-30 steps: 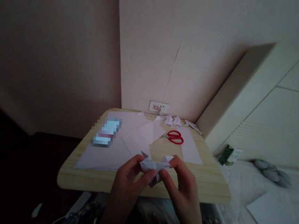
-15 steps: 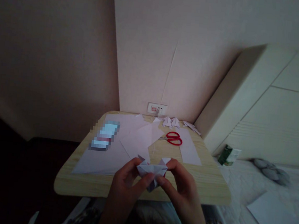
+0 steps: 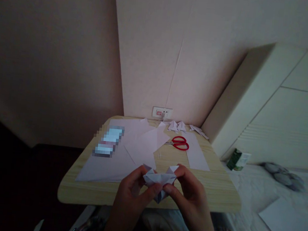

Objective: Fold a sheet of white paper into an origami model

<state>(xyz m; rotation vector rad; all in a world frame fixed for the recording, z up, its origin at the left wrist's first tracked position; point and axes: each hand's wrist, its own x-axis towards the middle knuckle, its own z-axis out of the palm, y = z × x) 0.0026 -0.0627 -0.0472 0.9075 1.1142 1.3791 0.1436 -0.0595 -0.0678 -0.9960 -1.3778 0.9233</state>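
From the head camera, taking the piece in the hands as the clock's centre, the left hand [image 3: 132,192] and right hand [image 3: 192,194] are both closed on one folded white paper piece [image 3: 159,179], thumbs in front, fingers behind. They hold it up over the near edge of the table [image 3: 88,192].

As far as can be judged, the folding is well along: many creases are in, two peaks rise at 11 and 1 o'clock, and a point hangs at 6. The middle looks faceted and a little loose, so some shaping probably remains; the thumbs hide part of it.

Toward 12 to 1 o'clock, several small folded paper figures [image 3: 173,126] look finished. Flat paper sheets [image 3: 141,141] at 11 and a paper strip [image 3: 197,153] at 2 are unfolded. Red-handled scissors [image 3: 177,143] lie at 1 o'clock.
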